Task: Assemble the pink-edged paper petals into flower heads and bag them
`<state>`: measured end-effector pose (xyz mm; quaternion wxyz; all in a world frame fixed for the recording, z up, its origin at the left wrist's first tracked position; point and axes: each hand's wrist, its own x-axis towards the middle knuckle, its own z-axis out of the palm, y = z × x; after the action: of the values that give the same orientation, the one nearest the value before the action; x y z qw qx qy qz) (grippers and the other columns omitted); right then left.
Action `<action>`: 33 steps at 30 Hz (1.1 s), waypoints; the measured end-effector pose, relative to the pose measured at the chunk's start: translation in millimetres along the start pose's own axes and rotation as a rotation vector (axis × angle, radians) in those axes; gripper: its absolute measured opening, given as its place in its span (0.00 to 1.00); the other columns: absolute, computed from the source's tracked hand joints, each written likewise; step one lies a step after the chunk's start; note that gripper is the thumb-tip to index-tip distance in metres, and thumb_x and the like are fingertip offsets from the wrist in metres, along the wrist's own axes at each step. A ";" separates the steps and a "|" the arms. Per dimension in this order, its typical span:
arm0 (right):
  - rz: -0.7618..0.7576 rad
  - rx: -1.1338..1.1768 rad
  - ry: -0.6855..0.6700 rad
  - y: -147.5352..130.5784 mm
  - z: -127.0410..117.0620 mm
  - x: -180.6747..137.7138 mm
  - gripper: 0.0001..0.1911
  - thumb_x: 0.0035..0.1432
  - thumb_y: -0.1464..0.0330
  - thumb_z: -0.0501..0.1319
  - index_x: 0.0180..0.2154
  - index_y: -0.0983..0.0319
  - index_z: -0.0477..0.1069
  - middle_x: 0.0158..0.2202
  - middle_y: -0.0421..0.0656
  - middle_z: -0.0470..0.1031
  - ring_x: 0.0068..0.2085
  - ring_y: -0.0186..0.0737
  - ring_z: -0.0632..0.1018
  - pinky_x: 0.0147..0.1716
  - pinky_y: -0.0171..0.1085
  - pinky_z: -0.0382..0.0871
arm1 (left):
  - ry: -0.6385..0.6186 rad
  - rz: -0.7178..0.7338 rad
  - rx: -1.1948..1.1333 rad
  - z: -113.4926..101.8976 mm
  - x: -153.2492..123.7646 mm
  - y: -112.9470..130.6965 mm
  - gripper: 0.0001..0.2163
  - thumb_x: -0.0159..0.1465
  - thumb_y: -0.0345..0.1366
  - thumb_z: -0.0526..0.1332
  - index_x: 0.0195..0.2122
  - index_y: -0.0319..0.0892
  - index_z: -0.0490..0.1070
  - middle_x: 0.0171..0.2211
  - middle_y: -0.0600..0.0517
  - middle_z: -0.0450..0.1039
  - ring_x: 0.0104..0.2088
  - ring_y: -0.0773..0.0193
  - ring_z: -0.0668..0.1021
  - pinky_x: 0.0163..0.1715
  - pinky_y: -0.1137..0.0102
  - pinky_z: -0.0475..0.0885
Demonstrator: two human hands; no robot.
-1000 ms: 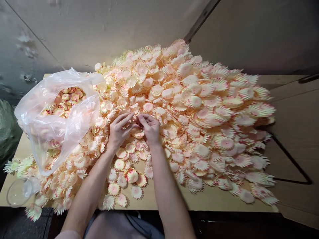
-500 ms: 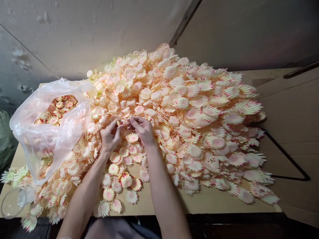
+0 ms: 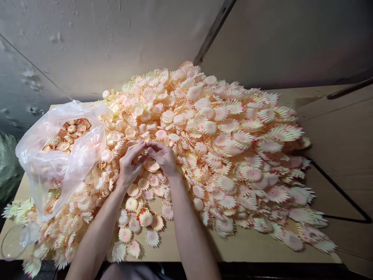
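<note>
My left hand (image 3: 131, 162) and my right hand (image 3: 163, 158) meet over the middle of a big heap of cream artificial flower petal layers (image 3: 227, 182) with pink-tipped, fringed edges. Fingertips of both hands touch, with the fingers curled and closed. Whatever sits between them is hidden behind the fingers. Just under the right palm lies a single petal layer (image 3: 152, 166). Below it, between my forearms, several loose petal layers (image 3: 145, 217) are spread on the tabletop.
A translucent plastic bag (image 3: 37, 155) with red-edged petal layers (image 3: 76, 130) inside stands at the left. Near the table's (image 3: 163, 251) front left corner is a clear round container (image 3: 13, 243). Cardboard (image 3: 344, 155) and a thin black bar (image 3: 340, 190) are at the right.
My hands have come together from slightly apart, fingertips now touching. A small pale piece seen at my left fingertips earlier is now hidden. The view has tilted slightly.
</note>
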<state>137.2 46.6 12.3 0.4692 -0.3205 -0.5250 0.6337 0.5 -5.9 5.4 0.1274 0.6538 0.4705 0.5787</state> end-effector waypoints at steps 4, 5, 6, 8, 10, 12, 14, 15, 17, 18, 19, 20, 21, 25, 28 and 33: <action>-0.004 0.029 -0.041 0.4 -0.9 0.8 0.21 0.45 0.58 0.73 0.40 0.59 0.76 0.39 0.44 0.81 0.41 0.39 0.80 0.44 0.39 0.77 | 0.003 0.018 -0.010 -0.1 1.1 0.9 0.17 0.63 0.35 0.63 0.54 0.45 0.72 0.55 0.42 0.73 0.54 0.56 0.76 0.52 0.60 0.75; 0.005 0.041 -0.050 0.3 -1.2 1.0 0.22 0.44 0.58 0.73 0.41 0.59 0.76 0.40 0.44 0.81 0.41 0.39 0.80 0.45 0.40 0.77 | 0.012 0.027 -0.006 -0.2 1.4 1.5 0.17 0.63 0.34 0.63 0.54 0.46 0.72 0.54 0.42 0.74 0.54 0.56 0.77 0.52 0.60 0.75; 0.020 0.055 -0.057 0.1 -1.5 1.2 0.23 0.43 0.59 0.74 0.41 0.60 0.76 0.41 0.44 0.81 0.42 0.39 0.80 0.46 0.40 0.76 | 0.019 0.037 0.001 -0.3 1.8 2.0 0.18 0.63 0.34 0.63 0.55 0.46 0.72 0.52 0.43 0.75 0.53 0.57 0.77 0.51 0.61 0.76; 0.053 0.077 -0.058 -0.4 -1.7 1.7 0.25 0.41 0.61 0.75 0.42 0.60 0.76 0.42 0.45 0.81 0.42 0.39 0.81 0.47 0.41 0.76 | 0.018 0.055 0.031 -0.2 2.2 2.0 0.19 0.63 0.32 0.63 0.56 0.46 0.71 0.50 0.44 0.76 0.53 0.58 0.76 0.51 0.62 0.76; 0.075 0.091 -0.034 -0.5 -1.6 2.1 0.25 0.38 0.63 0.76 0.41 0.60 0.77 0.41 0.44 0.81 0.41 0.39 0.81 0.46 0.40 0.76 | -0.004 0.082 0.068 0.6 2.2 0.7 0.19 0.64 0.32 0.62 0.56 0.47 0.70 0.51 0.44 0.76 0.55 0.58 0.75 0.53 0.61 0.75; 0.085 0.094 -0.003 0.3 -1.2 2.6 0.24 0.37 0.64 0.76 0.39 0.60 0.78 0.40 0.44 0.82 0.40 0.39 0.81 0.44 0.39 0.77 | -0.032 0.118 0.098 1.8 1.9 -1.3 0.19 0.64 0.31 0.61 0.57 0.47 0.70 0.52 0.44 0.75 0.57 0.57 0.73 0.55 0.58 0.74; 0.094 0.103 0.021 1.8 -0.8 3.1 0.22 0.37 0.64 0.76 0.38 0.60 0.78 0.37 0.43 0.82 0.37 0.38 0.81 0.42 0.38 0.77 | -0.034 0.133 0.123 2.7 1.5 -3.0 0.19 0.65 0.32 0.61 0.58 0.46 0.69 0.53 0.44 0.74 0.57 0.57 0.73 0.55 0.57 0.73; 0.098 0.109 0.029 2.6 -0.5 3.3 0.21 0.38 0.64 0.76 0.37 0.60 0.78 0.36 0.42 0.82 0.36 0.38 0.81 0.41 0.38 0.77 | -0.025 0.127 0.135 2.9 1.4 -3.6 0.20 0.64 0.32 0.61 0.58 0.46 0.68 0.54 0.43 0.74 0.57 0.57 0.73 0.55 0.57 0.73; 0.098 0.125 0.045 3.1 0.4 3.6 0.19 0.38 0.63 0.75 0.36 0.60 0.79 0.34 0.41 0.82 0.34 0.37 0.81 0.39 0.38 0.78 | -0.007 0.105 0.154 2.8 1.2 -4.1 0.22 0.63 0.33 0.63 0.59 0.45 0.67 0.54 0.42 0.74 0.56 0.56 0.74 0.55 0.59 0.73; 0.096 0.129 0.049 2.7 0.9 3.6 0.19 0.38 0.63 0.75 0.35 0.60 0.79 0.34 0.41 0.82 0.34 0.37 0.81 0.39 0.37 0.78 | -0.005 0.097 0.159 2.5 1.1 -4.1 0.22 0.63 0.34 0.63 0.59 0.45 0.67 0.53 0.42 0.74 0.56 0.56 0.74 0.55 0.59 0.73; 0.093 0.127 0.049 1.8 1.5 3.5 0.18 0.38 0.62 0.75 0.34 0.61 0.79 0.34 0.41 0.82 0.34 0.37 0.81 0.39 0.37 0.78 | -0.007 0.092 0.161 2.0 1.1 -3.8 0.22 0.63 0.34 0.63 0.59 0.45 0.67 0.53 0.43 0.74 0.56 0.56 0.74 0.55 0.59 0.73; 0.089 0.123 0.052 0.5 2.1 3.3 0.18 0.39 0.62 0.75 0.34 0.61 0.78 0.34 0.42 0.82 0.34 0.37 0.81 0.38 0.37 0.78 | -0.013 0.091 0.159 1.6 1.0 -3.4 0.21 0.63 0.34 0.63 0.58 0.45 0.68 0.53 0.43 0.74 0.56 0.56 0.74 0.55 0.59 0.73; 0.088 0.114 0.055 -1.2 2.6 3.0 0.19 0.39 0.61 0.75 0.34 0.61 0.78 0.34 0.42 0.82 0.34 0.37 0.81 0.37 0.36 0.78 | -0.021 0.089 0.156 1.0 0.9 -2.8 0.21 0.63 0.35 0.63 0.58 0.45 0.68 0.52 0.43 0.74 0.56 0.56 0.74 0.55 0.59 0.73; 0.101 0.094 0.047 -7.4 3.4 1.6 0.20 0.43 0.57 0.73 0.37 0.61 0.77 0.29 0.40 0.80 0.28 0.34 0.78 0.27 0.32 0.74 | -0.041 0.013 0.154 -0.7 0.4 0.8 0.22 0.63 0.37 0.64 0.58 0.44 0.68 0.53 0.42 0.73 0.55 0.56 0.75 0.53 0.63 0.73; 0.097 0.112 0.037 -9.0 3.2 2.0 0.20 0.49 0.53 0.69 0.38 0.60 0.76 0.27 0.39 0.78 0.27 0.33 0.77 0.28 0.32 0.74 | -0.034 -0.071 0.141 -1.4 0.4 3.6 0.19 0.65 0.36 0.61 0.58 0.43 0.68 0.51 0.43 0.74 0.48 0.60 0.78 0.47 0.68 0.75; 0.152 0.176 0.015 -9.2 2.7 4.7 0.21 0.50 0.49 0.66 0.36 0.59 0.76 0.32 0.43 0.80 0.32 0.39 0.80 0.35 0.39 0.77 | 0.105 -0.088 0.071 -3.5 3.5 7.0 0.11 0.66 0.34 0.58 0.48 0.42 0.74 0.45 0.46 0.78 0.47 0.61 0.79 0.50 0.66 0.75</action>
<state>135.5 50.1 22.2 0.4498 -0.3217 -0.4381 0.7087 0.3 -8.2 13.6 0.1046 0.6053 0.5250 0.5891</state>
